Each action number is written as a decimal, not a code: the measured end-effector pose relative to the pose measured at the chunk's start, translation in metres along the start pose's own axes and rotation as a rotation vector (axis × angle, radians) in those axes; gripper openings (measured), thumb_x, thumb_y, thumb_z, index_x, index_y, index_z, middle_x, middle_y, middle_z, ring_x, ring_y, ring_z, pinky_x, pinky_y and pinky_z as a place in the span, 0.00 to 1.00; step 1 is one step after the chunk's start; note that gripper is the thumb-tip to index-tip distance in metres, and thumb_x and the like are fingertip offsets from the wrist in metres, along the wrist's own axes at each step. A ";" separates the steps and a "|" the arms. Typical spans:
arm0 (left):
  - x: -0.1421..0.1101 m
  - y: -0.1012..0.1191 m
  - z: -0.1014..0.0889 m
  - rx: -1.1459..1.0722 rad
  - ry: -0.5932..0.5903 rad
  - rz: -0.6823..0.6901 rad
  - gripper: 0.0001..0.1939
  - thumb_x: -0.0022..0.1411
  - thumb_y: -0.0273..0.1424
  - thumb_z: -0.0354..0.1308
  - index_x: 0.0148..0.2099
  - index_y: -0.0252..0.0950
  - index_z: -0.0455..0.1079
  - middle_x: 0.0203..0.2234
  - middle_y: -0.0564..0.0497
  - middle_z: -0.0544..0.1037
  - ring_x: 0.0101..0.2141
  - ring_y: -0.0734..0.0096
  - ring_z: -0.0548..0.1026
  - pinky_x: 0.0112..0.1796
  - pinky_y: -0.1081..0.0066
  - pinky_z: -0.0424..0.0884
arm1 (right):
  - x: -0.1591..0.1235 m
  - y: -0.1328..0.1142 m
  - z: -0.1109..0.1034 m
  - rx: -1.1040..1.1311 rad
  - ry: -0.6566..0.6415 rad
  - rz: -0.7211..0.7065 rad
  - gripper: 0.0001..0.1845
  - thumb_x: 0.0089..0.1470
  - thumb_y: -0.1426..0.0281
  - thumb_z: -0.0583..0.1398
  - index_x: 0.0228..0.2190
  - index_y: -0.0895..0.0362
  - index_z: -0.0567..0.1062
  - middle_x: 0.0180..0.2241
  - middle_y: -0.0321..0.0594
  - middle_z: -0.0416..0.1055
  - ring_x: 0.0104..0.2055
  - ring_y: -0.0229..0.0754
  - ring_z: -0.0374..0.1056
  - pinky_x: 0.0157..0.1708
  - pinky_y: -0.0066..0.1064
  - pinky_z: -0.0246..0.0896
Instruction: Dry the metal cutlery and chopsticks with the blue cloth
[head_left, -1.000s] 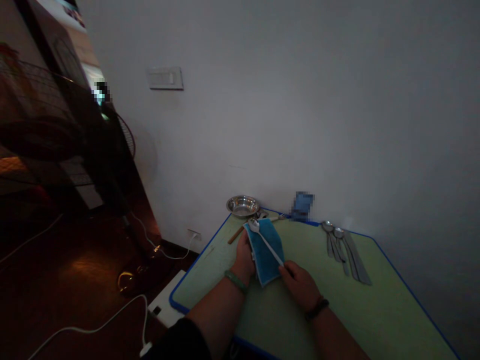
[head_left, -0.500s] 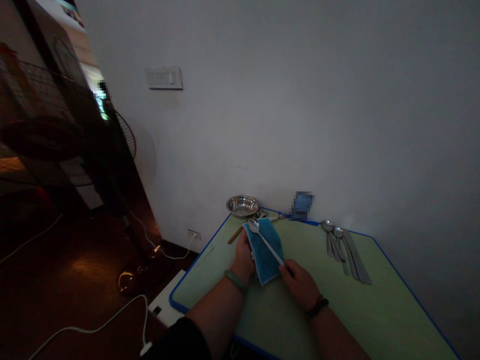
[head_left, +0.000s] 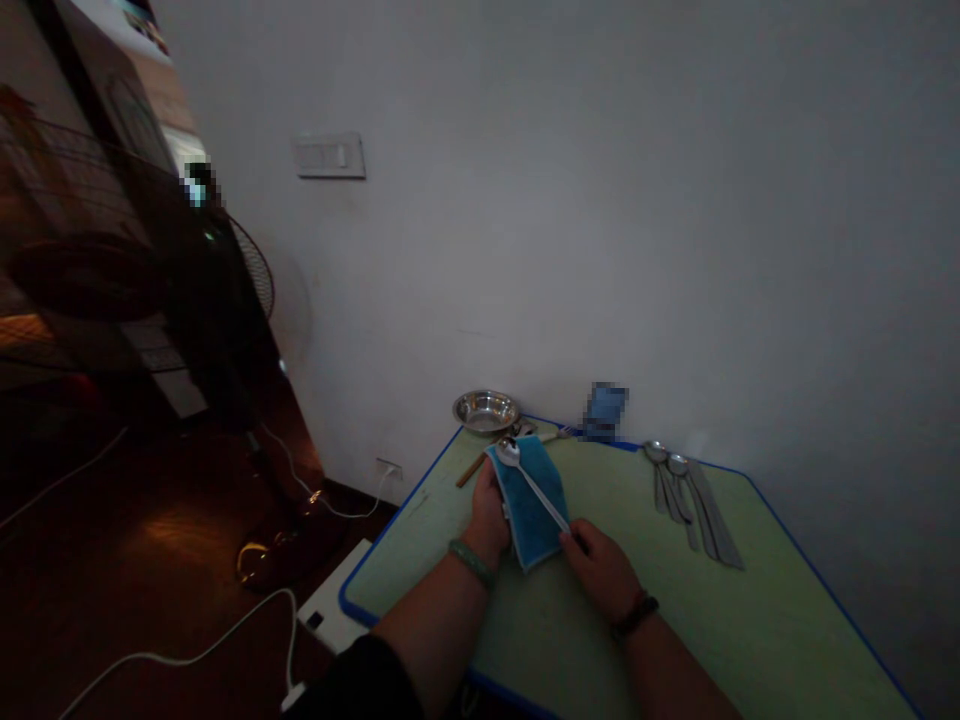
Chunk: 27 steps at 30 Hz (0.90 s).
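Note:
A blue cloth point(head_left: 536, 500) with a pale edge lies over my left hand point(head_left: 489, 512), which holds it from beneath; most of those fingers are hidden by the cloth. On top of the cloth rests the bowl of a long metal spoon point(head_left: 541, 497). My right hand point(head_left: 600, 568) pinches the end of the spoon's handle, near the cloth's right edge. Just beyond the cloth, a brown-handled utensil point(head_left: 470, 470) and a fork point(head_left: 561, 434) lie on the table, partly covered from view.
A shiny steel bowl point(head_left: 486, 412) stands at the far left corner of the green table point(head_left: 780, 620). Spoons point(head_left: 677, 466) and flat knives point(head_left: 716, 525) lie in a group at the right. Behind is a wall point(head_left: 570, 220); a fan point(head_left: 247, 265) stands left.
Almost nothing differs. Both hands, the cloth and the spoon keep nearly the same place, with only a very slight shift of the spoon and right hand.

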<state>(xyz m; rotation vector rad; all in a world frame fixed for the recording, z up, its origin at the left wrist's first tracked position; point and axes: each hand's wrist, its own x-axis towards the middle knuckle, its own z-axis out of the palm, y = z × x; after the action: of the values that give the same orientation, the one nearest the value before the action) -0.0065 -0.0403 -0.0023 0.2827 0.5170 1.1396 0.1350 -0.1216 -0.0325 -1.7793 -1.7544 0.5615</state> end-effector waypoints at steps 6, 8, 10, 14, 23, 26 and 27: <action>0.003 0.000 -0.002 -0.025 -0.068 -0.037 0.17 0.49 0.44 0.55 0.21 0.35 0.67 0.14 0.53 0.72 0.17 0.73 0.70 0.26 0.70 0.68 | 0.000 0.001 0.001 -0.003 0.004 0.002 0.15 0.53 0.59 0.47 0.25 0.55 0.65 0.24 0.35 0.67 0.26 0.37 0.62 0.26 0.27 0.50; 0.003 0.000 -0.003 -0.011 -0.094 -0.033 0.18 0.50 0.45 0.55 0.20 0.35 0.66 0.14 0.53 0.71 0.17 0.72 0.69 0.26 0.70 0.68 | 0.001 0.002 0.001 -0.003 -0.001 0.001 0.15 0.53 0.59 0.47 0.25 0.55 0.65 0.24 0.35 0.67 0.26 0.37 0.61 0.26 0.26 0.50; 0.003 0.000 -0.004 -0.004 -0.117 -0.036 0.18 0.50 0.45 0.54 0.20 0.35 0.67 0.14 0.52 0.72 0.17 0.72 0.69 0.25 0.70 0.68 | 0.001 0.002 0.001 -0.011 0.003 -0.005 0.15 0.53 0.59 0.47 0.24 0.55 0.64 0.23 0.35 0.66 0.26 0.37 0.61 0.25 0.26 0.49; 0.004 0.000 -0.005 0.007 -0.113 -0.043 0.19 0.51 0.46 0.53 0.24 0.35 0.69 0.17 0.50 0.74 0.19 0.70 0.71 0.27 0.68 0.69 | 0.001 0.002 0.001 -0.029 0.011 -0.009 0.14 0.53 0.59 0.47 0.23 0.55 0.63 0.22 0.34 0.65 0.26 0.37 0.60 0.25 0.26 0.48; 0.003 0.000 -0.005 -0.018 -0.119 -0.037 0.19 0.50 0.46 0.54 0.21 0.35 0.67 0.15 0.52 0.72 0.18 0.72 0.70 0.29 0.69 0.69 | 0.000 0.001 0.000 -0.055 -0.012 0.001 0.13 0.52 0.61 0.48 0.22 0.55 0.61 0.22 0.34 0.64 0.25 0.36 0.59 0.25 0.27 0.47; 0.004 0.000 -0.007 -0.019 -0.132 -0.039 0.20 0.50 0.47 0.54 0.23 0.34 0.69 0.17 0.50 0.74 0.19 0.71 0.71 0.28 0.69 0.69 | 0.001 0.001 0.000 -0.071 -0.013 -0.001 0.13 0.52 0.61 0.48 0.22 0.55 0.62 0.22 0.34 0.64 0.25 0.36 0.59 0.25 0.27 0.47; 0.004 -0.001 -0.007 -0.020 -0.130 -0.040 0.20 0.50 0.48 0.54 0.24 0.34 0.69 0.17 0.50 0.74 0.19 0.71 0.71 0.28 0.68 0.69 | 0.001 0.000 0.000 -0.076 -0.017 0.000 0.13 0.52 0.61 0.48 0.22 0.55 0.62 0.22 0.34 0.64 0.25 0.36 0.59 0.25 0.27 0.47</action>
<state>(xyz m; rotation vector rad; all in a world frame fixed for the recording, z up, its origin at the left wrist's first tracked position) -0.0082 -0.0368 -0.0093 0.3252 0.3950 1.0795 0.1352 -0.1209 -0.0328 -1.8315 -1.8089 0.5175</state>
